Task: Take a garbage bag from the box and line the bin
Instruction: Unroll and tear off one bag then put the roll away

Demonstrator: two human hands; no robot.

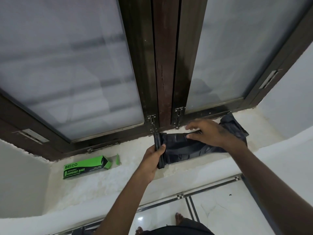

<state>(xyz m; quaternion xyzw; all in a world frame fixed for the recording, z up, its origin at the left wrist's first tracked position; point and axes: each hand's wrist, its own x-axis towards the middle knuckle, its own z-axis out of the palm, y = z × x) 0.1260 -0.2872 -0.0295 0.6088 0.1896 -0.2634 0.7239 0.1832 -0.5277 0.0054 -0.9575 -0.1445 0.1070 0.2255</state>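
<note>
While unrolled, bag roll in hands

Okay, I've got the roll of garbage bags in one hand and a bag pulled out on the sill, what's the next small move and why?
Probably tear the unrolled bag off. The left hand grips the roll, the right hand presses the bag on the sill, and the two are still joined. The box lies open alongside.
</note>
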